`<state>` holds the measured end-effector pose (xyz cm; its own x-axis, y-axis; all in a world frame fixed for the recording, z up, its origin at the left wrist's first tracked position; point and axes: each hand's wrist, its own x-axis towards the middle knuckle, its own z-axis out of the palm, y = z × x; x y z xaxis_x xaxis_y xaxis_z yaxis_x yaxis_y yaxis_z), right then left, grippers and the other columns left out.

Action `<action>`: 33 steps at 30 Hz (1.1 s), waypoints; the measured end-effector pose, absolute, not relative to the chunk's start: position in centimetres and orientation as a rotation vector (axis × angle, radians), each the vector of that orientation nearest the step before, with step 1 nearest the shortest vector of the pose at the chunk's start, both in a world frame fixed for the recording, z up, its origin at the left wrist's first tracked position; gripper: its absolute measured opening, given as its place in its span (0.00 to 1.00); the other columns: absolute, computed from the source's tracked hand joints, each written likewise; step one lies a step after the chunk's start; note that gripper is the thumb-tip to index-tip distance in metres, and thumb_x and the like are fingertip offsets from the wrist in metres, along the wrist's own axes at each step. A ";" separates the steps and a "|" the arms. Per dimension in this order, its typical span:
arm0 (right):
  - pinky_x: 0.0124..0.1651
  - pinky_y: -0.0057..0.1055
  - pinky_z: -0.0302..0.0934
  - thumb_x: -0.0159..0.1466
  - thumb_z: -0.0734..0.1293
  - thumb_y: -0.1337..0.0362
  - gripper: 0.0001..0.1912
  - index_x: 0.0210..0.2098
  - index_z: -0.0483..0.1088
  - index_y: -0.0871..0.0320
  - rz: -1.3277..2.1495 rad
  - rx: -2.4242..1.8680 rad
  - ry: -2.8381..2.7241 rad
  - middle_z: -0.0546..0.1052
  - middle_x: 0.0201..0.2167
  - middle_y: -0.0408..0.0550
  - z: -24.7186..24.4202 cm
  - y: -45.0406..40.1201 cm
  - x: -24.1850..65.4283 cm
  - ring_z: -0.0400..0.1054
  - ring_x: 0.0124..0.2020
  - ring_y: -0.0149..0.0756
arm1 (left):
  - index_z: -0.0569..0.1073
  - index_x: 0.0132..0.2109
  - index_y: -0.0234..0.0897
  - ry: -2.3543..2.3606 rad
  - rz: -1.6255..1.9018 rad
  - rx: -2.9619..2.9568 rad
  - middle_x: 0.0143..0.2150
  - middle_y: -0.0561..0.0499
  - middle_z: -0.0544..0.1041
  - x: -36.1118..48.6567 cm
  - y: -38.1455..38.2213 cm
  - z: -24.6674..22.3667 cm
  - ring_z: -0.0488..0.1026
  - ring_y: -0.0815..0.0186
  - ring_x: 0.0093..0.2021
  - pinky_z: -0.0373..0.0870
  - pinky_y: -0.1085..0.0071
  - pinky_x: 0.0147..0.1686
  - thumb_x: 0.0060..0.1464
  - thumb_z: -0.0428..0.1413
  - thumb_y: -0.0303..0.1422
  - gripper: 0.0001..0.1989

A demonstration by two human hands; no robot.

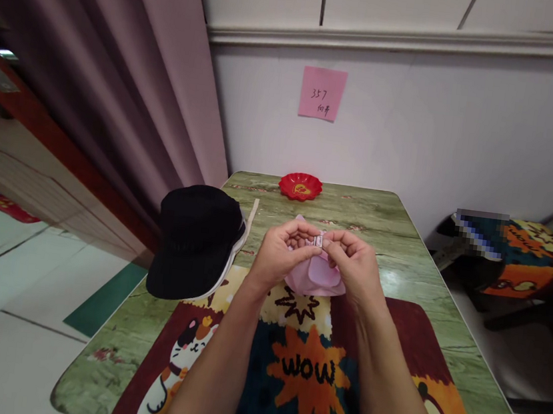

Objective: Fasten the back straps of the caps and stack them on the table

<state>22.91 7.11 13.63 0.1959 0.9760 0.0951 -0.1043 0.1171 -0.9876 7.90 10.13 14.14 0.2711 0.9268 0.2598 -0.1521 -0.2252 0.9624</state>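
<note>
A pink cap (317,276) hangs between my hands over the far part of the patterned mat. At the back of its strap is a small metal buckle (318,241). My left hand (284,251) pinches the strap on the left side of the buckle. From the right, my right hand (353,260) has its thumb and fingers closed on the strap at the buckle. The strap's ends are mostly hidden by my fingers.
A black cap (194,240) rests over a white one at the left table edge. A red scalloped dish (300,186) sits at the back of the green table (371,212). The patterned mat (306,378) covers the front. A stool (521,264) stands at the right.
</note>
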 end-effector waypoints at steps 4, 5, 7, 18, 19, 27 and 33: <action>0.25 0.27 0.54 0.54 0.74 0.56 0.11 0.30 0.76 0.58 1.037 -1.122 -1.071 0.71 0.21 0.40 13.5 7.1 23.2 0.59 0.21 0.28 | 0.80 0.38 0.35 0.773 1.207 1.421 0.33 0.50 0.80 7.9 10.1 14.1 0.74 0.69 0.32 0.70 0.73 0.35 0.42 0.71 0.32 0.15; 0.25 0.27 0.54 0.54 0.74 0.56 0.11 0.30 0.76 0.58 1.038 -1.116 -1.084 0.72 0.21 0.40 13.5 7.1 23.3 0.60 0.22 0.28 | 0.80 0.38 0.35 0.777 1.210 1.429 0.33 0.50 0.80 7.9 10.2 14.1 0.73 0.69 0.32 0.69 0.73 0.34 0.43 0.71 0.32 0.14; 0.26 0.27 0.55 0.55 0.74 0.56 0.12 0.30 0.76 0.58 1.041 -1.108 -1.111 0.72 0.22 0.41 13.4 7.2 23.5 0.60 0.23 0.28 | 0.80 0.38 0.35 0.790 1.216 1.451 0.32 0.50 0.79 7.9 10.2 14.1 0.72 0.70 0.30 0.68 0.74 0.33 0.43 0.71 0.31 0.13; 0.30 0.29 0.57 0.56 0.74 0.51 0.16 0.31 0.77 0.58 0.995 -1.098 -1.082 0.73 0.23 0.43 12.2 7.9 23.2 0.63 0.26 0.32 | 0.81 0.37 0.34 0.925 1.320 1.576 0.26 0.55 0.72 8.4 10.6 13.4 0.64 0.72 0.25 0.62 0.75 0.27 0.45 0.68 0.29 0.09; 0.31 0.30 0.57 0.55 0.75 0.50 0.16 0.30 0.77 0.58 0.999 -1.105 -1.063 0.73 0.23 0.43 12.2 8.0 23.1 0.63 0.26 0.32 | 0.81 0.37 0.34 0.932 1.322 1.586 0.25 0.55 0.72 8.4 10.6 13.4 0.63 0.72 0.25 0.62 0.75 0.26 0.45 0.67 0.29 0.09; 0.31 0.30 0.58 0.51 0.77 0.51 0.17 0.29 0.77 0.59 1.006 -1.124 -0.966 0.74 0.23 0.43 12.6 7.8 22.6 0.64 0.25 0.32 | 0.79 0.39 0.35 1.023 1.296 1.641 0.25 0.56 0.71 9.0 10.0 13.6 0.64 0.73 0.25 0.62 0.76 0.27 0.50 0.64 0.30 0.08; 0.29 0.28 0.57 0.50 0.77 0.51 0.17 0.27 0.76 0.59 0.987 -1.159 -0.917 0.73 0.21 0.42 12.9 7.7 22.6 0.63 0.24 0.31 | 0.72 0.36 0.37 1.016 1.332 1.585 0.30 0.55 0.75 9.6 9.6 13.6 0.70 0.73 0.26 0.66 0.78 0.25 0.49 0.64 0.30 0.08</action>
<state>22.60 7.74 12.91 0.3077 0.9491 0.0682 -0.1383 0.1155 -0.9836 9.56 9.56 13.64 0.1186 0.9342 0.3366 0.0780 -0.3467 0.9347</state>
